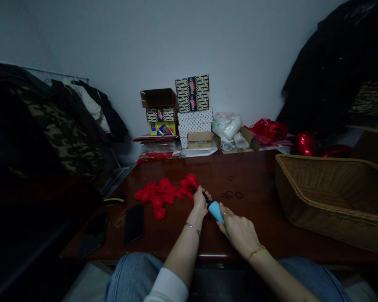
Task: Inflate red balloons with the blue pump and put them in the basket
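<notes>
The right hand (239, 230) grips a blue pump (216, 212) over the table (255, 209); the left hand (200, 201) closes round its black far end, a red balloon (191, 179) at the fingertips. Far off, a patterned box (182, 94) reads "POMELO" twice; the yellow box's (163, 128) print is illegible.

From afar, I'm reading "POMELO" twice, running vertically on the large black-and-cream patterned cardboard box (203, 93). On the flatter black-and-cream patterned box (169, 114) to its left, and on the yellow-and-purple cardboard box (162, 128) beneath that, I'm seeing print too small for reading.
</notes>
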The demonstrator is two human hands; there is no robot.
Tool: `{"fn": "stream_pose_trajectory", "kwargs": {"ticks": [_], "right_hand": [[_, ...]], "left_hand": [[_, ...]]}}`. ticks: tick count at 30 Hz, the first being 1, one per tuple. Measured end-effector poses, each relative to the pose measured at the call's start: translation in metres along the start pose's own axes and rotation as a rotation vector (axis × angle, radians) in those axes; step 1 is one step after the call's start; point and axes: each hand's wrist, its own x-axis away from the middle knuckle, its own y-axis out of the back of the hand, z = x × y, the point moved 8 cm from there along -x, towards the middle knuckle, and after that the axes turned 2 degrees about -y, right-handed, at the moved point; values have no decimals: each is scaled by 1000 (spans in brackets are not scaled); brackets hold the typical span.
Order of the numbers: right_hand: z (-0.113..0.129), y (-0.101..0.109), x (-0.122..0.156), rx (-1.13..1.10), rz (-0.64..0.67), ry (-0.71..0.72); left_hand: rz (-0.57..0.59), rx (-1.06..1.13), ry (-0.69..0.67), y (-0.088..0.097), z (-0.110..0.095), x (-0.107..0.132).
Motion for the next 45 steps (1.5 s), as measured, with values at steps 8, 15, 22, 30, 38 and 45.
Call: {"fn": "stream_pose_trajectory", "kwargs": {"ticks": [8,15,22,30,38,45], "right_hand": [[-6,-10,18,-22,15,30],[-20,-6,41,-24,22,31],[-22,2,42,3,19,13],[-8,5,15,-13,28,-6],[3,2,-2,-19,9,10],[-4,-5,16,-43,1,26]], "left_hand": [[-12,38,-38,13,-14,-8],[1,62,-60,19,-31,-19],[41,109,-56,5,-35,-10],[46,98,-3,-5,-20,5],[23,86,-1,1,-17,3],[22,74,-12,12,-20,-13]]}}
